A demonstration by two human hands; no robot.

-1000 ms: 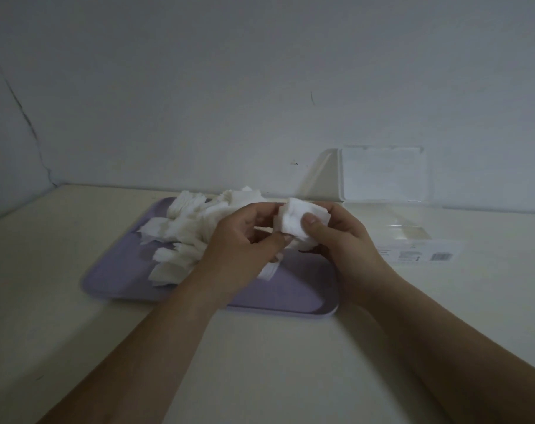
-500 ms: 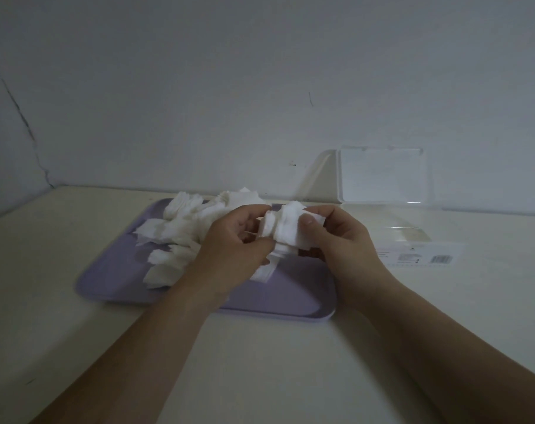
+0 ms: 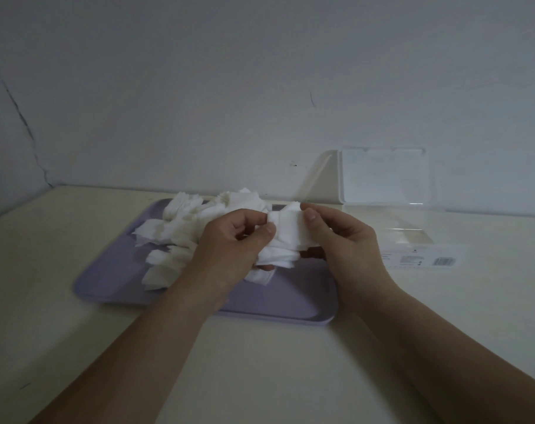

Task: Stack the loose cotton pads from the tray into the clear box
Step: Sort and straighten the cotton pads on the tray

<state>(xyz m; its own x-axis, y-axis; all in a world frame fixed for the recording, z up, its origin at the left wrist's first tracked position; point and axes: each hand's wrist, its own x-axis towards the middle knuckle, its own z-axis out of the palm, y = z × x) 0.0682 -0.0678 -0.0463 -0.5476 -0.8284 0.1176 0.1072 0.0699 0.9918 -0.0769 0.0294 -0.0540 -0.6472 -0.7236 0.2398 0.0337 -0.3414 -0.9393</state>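
Note:
A lilac tray (image 3: 290, 304) lies on the cream table, with a loose heap of white cotton pads (image 3: 180, 231) on its left half. Above the tray's middle I hold a small bundle of cotton pads (image 3: 286, 240) between both hands. My left hand (image 3: 229, 249) pinches the bundle's left side with thumb and fingers. My right hand (image 3: 342, 240) grips its right side, thumb on top. The clear box (image 3: 413, 237) stands to the right of the tray with its lid (image 3: 385, 179) raised against the wall.
A grey wall rises right behind the tray and box. A printed label with a barcode (image 3: 425, 260) runs along the box's front. Bare table stretches in front of the tray and to its left.
The bundle between my hands has grown looser and hangs lower, and my hands have shifted slightly around it. Tray, heap and box have stayed in place.

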